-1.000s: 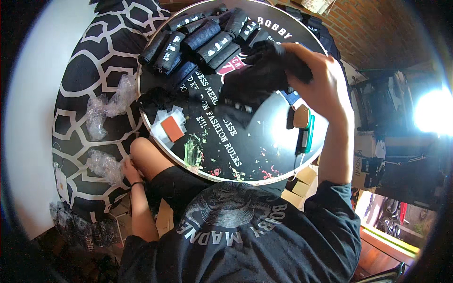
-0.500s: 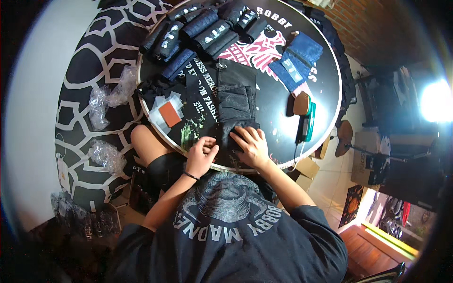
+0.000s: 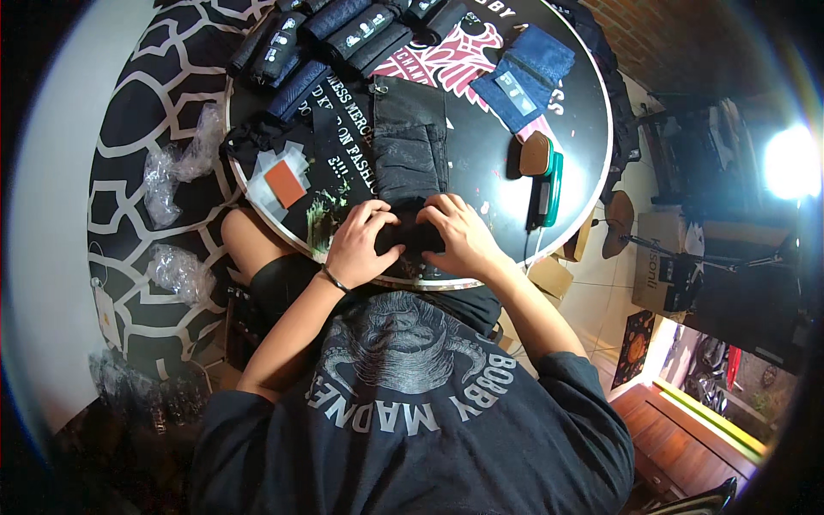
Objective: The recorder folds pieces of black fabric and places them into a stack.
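A long strip of black folded cloth [image 3: 408, 159] lies lengthwise on the round black table [image 3: 481, 163], with a small metal piece at its far left corner. Both my hands are at its near end, by the table's front edge. From the left side, my left hand [image 3: 363, 243] curls its fingers over the cloth, thumb toward me. My right hand [image 3: 461, 234] grips the same end from the other side, fingers bent over the top. The bunched part between my hands is dark and partly covered by them.
Several dark rolled bundles [image 3: 360, 34] with labels lie at the far left. Blue folded cloth [image 3: 519, 86] sits at the far right, above a brown-topped block [image 3: 536, 154] and a green-edged object [image 3: 551, 190]. An orange card [image 3: 285, 184] rests on clear plastic at the left.
My left hand has moved from beside the cloth onto its near end. My right hand has shifted toward me, its fingers more bent. The whole view has moved slightly.
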The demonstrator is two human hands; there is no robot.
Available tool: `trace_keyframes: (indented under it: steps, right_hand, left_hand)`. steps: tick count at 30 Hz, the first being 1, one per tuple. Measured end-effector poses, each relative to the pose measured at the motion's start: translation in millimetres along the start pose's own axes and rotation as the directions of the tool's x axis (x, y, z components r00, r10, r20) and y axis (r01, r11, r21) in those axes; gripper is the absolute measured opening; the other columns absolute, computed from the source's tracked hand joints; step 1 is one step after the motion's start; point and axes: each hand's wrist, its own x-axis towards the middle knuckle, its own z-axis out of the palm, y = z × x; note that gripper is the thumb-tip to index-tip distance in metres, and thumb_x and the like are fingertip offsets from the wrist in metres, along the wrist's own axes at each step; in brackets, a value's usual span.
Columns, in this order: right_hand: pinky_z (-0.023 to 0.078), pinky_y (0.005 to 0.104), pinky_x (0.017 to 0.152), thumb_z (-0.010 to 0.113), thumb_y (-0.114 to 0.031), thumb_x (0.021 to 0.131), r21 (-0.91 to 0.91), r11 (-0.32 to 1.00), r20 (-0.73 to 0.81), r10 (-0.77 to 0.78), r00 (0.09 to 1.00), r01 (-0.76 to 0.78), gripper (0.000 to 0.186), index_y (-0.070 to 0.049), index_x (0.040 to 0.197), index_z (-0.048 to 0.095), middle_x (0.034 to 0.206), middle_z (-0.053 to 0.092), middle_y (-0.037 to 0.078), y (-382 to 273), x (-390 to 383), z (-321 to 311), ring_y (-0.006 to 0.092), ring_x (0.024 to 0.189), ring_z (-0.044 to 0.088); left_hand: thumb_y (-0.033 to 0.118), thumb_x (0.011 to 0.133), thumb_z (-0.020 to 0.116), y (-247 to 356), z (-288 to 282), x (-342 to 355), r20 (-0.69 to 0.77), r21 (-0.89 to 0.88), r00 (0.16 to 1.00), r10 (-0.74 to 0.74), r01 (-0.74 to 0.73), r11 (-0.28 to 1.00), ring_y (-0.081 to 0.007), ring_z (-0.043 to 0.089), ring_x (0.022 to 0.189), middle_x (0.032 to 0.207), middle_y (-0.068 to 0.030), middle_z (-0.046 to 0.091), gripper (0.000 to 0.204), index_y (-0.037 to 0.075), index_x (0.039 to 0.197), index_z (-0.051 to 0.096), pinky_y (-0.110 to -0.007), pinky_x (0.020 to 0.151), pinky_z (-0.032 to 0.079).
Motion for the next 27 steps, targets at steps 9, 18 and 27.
trace_keyframes:
  steps: [9,18,27]
  right_hand:
    - [0.02,0.0659,0.131,0.093,-0.019,0.068,-0.182,0.982,-0.208,0.006,0.978,-0.045,0.068,-0.015,0.131,0.069,0.154,0.059,0.01,-11.3,-46.5,30.4,0.0356,0.154,0.045]
    - [0.048,0.0451,0.103,0.089,-0.02,0.075,0.038,0.997,-0.123,0.073,0.99,-0.068,0.057,-0.011,0.128,0.073,0.118,0.066,0.008,-16.5,-75.7,40.9,0.0321,0.111,0.061]
    - [0.053,0.0448,0.096,0.082,-0.018,0.091,0.188,0.975,-0.132,0.144,0.981,-0.118,0.026,-0.008,0.114,0.076,0.109,0.077,0.012,-5.5,-65.8,39.8,0.0324,0.106,0.069]
  left_hand:
    - [0.009,0.075,0.087,3.3,7.6,-26.7,0.09,-0.028,0.988,0.129,-0.127,0.992,-0.0337,0.065,0.121,0.128,-0.0101,0.067,0.042,0.008,0.114,0.071,-0.045,0.105,0.054]
    - [0.02,0.08,0.091,6.3,9.9,-44.1,0.123,-0.079,0.974,0.189,-0.18,0.98,-0.0286,0.067,0.112,0.113,-0.0059,0.073,0.036,0.01,0.112,0.079,-0.043,0.1,0.053]
    - [0.021,0.093,0.08,12.5,20.3,-52.3,-0.017,-0.152,1.0,-0.012,0.009,0.988,-0.0308,0.069,0.087,0.082,-0.0058,0.07,0.015,0.008,0.101,0.078,-0.044,0.081,0.054]
